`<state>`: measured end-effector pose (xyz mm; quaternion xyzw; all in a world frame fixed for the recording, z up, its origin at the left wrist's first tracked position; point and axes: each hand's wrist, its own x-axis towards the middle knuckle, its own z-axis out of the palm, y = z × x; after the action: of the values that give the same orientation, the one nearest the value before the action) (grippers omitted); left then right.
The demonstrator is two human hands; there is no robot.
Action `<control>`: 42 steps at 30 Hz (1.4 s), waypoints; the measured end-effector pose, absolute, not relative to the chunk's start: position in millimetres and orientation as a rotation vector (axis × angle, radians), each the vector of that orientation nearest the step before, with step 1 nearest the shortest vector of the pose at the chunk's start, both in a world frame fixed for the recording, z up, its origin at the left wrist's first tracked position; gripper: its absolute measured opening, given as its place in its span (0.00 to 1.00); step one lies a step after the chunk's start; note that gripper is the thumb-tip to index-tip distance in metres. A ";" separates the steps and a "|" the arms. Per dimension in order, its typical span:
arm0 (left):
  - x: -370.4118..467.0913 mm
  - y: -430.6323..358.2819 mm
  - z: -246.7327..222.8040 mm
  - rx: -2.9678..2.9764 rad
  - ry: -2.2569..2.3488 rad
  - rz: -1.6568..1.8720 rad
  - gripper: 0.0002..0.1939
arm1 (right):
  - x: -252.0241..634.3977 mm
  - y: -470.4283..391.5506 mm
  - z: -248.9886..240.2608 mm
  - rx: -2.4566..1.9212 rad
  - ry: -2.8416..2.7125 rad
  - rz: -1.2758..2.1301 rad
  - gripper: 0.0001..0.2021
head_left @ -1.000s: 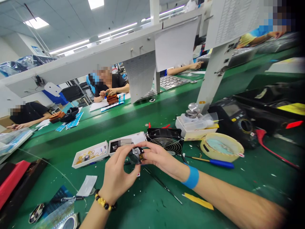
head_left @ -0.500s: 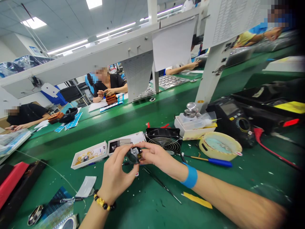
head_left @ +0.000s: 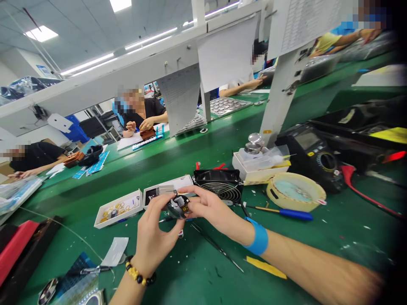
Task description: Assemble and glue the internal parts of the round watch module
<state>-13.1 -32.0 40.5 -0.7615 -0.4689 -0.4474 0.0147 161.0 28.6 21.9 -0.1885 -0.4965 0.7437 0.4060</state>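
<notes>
Head view: left hand [head_left: 154,237] curled, pinching a small dark device [head_left: 177,206] at picture's seven o'clock; right hand [head_left: 214,207] fingering its edge. Just tilted; inner face apparently better exposed for handwork. Fan [head_left: 219,187] beyond, device's two o'clock.

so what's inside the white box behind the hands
The white box holds gray pieces and white bits; the left hand and right hand hide its near part and anything there.
</notes>
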 end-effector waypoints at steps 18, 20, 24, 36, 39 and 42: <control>-14.3 -33.1 31.7 -2.262 -1.265 -1.405 0.23 | 169.2 21.4 34.0 -0.432 -1.239 1.908 0.23; -13.9 -33.5 32.6 -2.269 -1.248 -1.397 0.23 | 169.4 20.9 34.9 -0.411 -1.233 1.910 0.24; -14.5 -34.5 32.4 -2.273 -1.249 -1.381 0.23 | 168.1 21.1 34.5 -0.383 -1.240 1.905 0.23; -6.2 -33.3 35.1 -2.320 -1.776 -1.612 0.20 | 159.5 28.7 19.3 -0.546 -1.322 1.644 0.18; -5.5 -29.7 34.5 -2.396 -2.012 -1.958 0.21 | 159.3 28.6 18.6 -0.560 -1.297 1.655 0.21; -8.5 -25.3 31.4 -2.431 -2.154 -2.288 0.24 | 159.1 28.3 18.4 -0.551 -1.306 1.667 0.22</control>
<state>-8.5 -25.3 31.4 -0.5597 -0.4959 -0.5268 -0.4040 159.1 28.3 18.4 -0.2238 -0.5305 0.6768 0.4588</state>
